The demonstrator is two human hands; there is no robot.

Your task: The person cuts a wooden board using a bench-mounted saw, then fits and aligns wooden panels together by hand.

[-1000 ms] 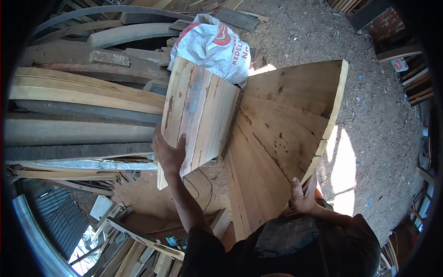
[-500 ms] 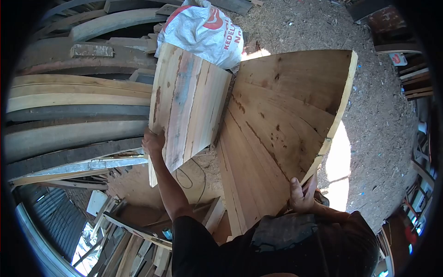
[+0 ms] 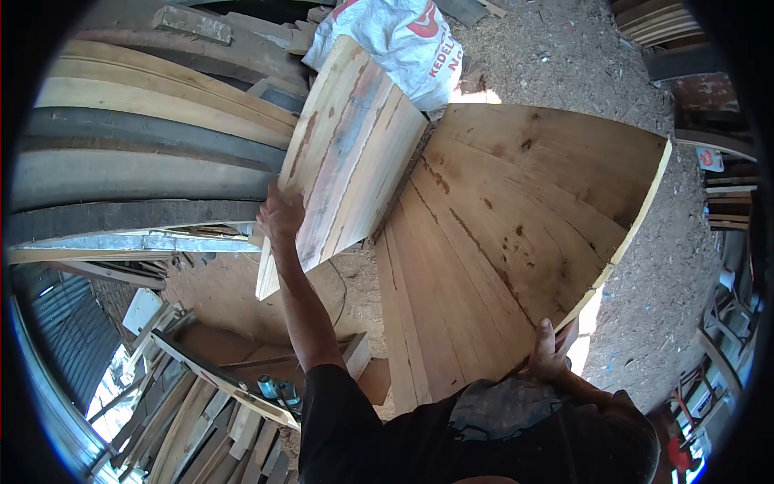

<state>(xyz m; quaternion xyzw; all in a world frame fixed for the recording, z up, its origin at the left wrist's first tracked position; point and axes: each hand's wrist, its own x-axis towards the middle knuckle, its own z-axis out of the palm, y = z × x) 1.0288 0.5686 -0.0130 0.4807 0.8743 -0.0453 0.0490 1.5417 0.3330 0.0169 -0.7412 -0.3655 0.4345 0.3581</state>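
A smaller wooden panel [image 3: 347, 153] with pale, reddish and bluish strips stands tilted left of centre. My left hand [image 3: 281, 216] grips its left edge, with the fingers curled over it. Right of it lies a large fan-shaped wooden panel [image 3: 516, 234] with dark knots and brown glue-like lines along its joints. My right hand [image 3: 551, 352] holds the outer edge of the large panel near my body, thumb on the face and fingers behind. The two panels meet or nearly meet along a dark gap between them.
Long curved planks [image 3: 145, 165] are stacked at the left. A white sack [image 3: 395, 44] with red print stands behind the small panel. Wood offcuts [image 3: 185, 427] fill the lower left, beside blue cylindrical objects [image 3: 278, 389]. More boards [image 3: 730, 194] lie at the right.
The large panel has swung outward to the right and tipped flatter, with my right hand still on its edge. My left hand has closed on the small panel's left edge. The view has shifted.
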